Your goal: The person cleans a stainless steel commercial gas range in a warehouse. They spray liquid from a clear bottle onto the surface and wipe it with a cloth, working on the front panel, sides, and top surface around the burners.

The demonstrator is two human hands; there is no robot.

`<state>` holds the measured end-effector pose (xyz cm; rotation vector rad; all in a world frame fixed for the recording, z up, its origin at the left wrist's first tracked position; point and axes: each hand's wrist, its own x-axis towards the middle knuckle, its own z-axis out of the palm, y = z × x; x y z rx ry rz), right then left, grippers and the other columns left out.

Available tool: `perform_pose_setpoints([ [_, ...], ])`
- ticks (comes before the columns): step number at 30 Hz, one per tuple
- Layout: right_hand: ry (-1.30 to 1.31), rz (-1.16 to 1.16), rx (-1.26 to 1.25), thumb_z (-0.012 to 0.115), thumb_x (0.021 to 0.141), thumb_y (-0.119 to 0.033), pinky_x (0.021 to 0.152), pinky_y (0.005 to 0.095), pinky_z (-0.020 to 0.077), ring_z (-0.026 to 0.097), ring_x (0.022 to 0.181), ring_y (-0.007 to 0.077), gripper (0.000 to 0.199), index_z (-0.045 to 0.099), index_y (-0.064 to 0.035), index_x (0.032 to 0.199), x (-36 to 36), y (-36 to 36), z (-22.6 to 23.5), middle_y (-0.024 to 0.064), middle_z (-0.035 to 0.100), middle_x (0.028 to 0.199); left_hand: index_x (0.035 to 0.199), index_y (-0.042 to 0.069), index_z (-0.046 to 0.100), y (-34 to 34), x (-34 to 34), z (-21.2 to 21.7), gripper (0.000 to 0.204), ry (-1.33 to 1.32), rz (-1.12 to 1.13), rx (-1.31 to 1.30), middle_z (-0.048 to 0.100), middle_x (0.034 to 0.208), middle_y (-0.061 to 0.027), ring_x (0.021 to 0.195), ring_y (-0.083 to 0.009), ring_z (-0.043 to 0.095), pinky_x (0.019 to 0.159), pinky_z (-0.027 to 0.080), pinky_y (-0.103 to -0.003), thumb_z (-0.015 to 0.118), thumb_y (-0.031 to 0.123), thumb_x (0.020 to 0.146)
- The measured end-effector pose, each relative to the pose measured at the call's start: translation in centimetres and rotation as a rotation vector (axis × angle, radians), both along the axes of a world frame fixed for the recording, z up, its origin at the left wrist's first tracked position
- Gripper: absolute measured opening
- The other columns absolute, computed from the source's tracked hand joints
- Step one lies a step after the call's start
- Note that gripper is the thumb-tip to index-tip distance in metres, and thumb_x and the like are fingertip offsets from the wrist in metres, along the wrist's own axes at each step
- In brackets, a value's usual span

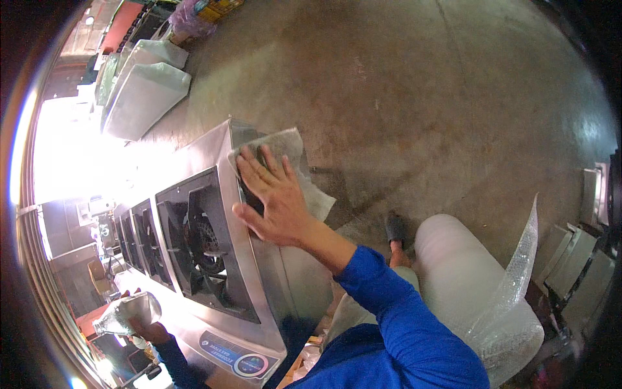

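Note:
A long stainless steel gas stove (275,279) with a row of black burner tops (206,241) stands before me. My right hand (275,201) lies flat with fingers spread on a whitish cloth (285,144), pressing it against the stove's far right corner. Part of the cloth hangs past the edge. At the lower left, my left hand (150,330) is wrapped round a clear plastic bottle (129,311), tilted on its side with its neck to the left. Glare hides some of the fingers there. A blue label (233,355) is on the stove's front panel.
A big roll of bubble wrap (460,266) is at my right, with a loose sheet (518,272) sticking up. Wrapped panels (148,91) lean at the far left. Metal parts (576,259) stand at the right edge. Concrete floor (389,97) stretches beyond the stove.

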<state>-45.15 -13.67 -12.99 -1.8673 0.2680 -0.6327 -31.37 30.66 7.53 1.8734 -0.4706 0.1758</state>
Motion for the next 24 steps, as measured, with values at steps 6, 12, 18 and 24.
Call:
perform_pose_setpoints([
  [6,0.065,0.062,-0.070,0.043,0.093,-0.061,0.114,0.0623,0.0094,0.018,0.145,0.0448,0.081,0.033,-0.0033,0.149,0.1,-0.2,0.0,0.0170,0.027,0.157,0.138,-0.001,0.040,-1.8,-1.0,-0.1,0.077,-0.041,0.094,-0.004,0.047,0.137,-0.0221,0.120,-0.0372,0.055,0.098,0.050,-0.048,0.059,0.054,0.087],
  [12,0.046,0.042,-0.055,0.046,0.092,-0.058,0.113,0.0647,0.0126,0.021,0.143,0.0478,0.078,0.037,-0.0029,0.147,0.0,-0.3,0.1,0.0171,0.032,0.155,0.139,-0.002,0.040,-2.0,-1.1,-0.2,0.080,0.011,0.010,0.028,0.048,0.137,-0.0219,0.118,-0.0362,0.057,0.097,0.051,-0.046,0.060,0.055,0.086],
  [18,0.023,-0.093,-0.096,0.045,0.093,-0.057,0.114,0.0615,0.0092,0.017,0.145,0.0463,0.079,0.033,-0.0034,0.149,-0.2,-0.3,0.2,0.0171,0.027,0.157,0.139,-0.001,0.040,-2.4,-0.9,-0.1,0.082,0.024,0.068,0.012,0.050,0.135,-0.0203,0.113,-0.0365,0.059,0.094,0.053,-0.044,0.060,0.057,0.085],
  [24,-0.004,0.072,-0.010,0.045,0.093,-0.055,0.115,0.0606,0.0095,0.016,0.145,0.0471,0.077,0.031,-0.0053,0.150,-0.5,-0.2,-0.2,0.0176,0.027,0.157,0.138,0.000,0.041,-2.5,-1.0,0.1,0.080,-0.003,0.077,0.037,0.051,0.134,-0.0198,0.117,-0.0393,0.057,0.098,0.049,-0.047,0.062,0.055,0.083],
])
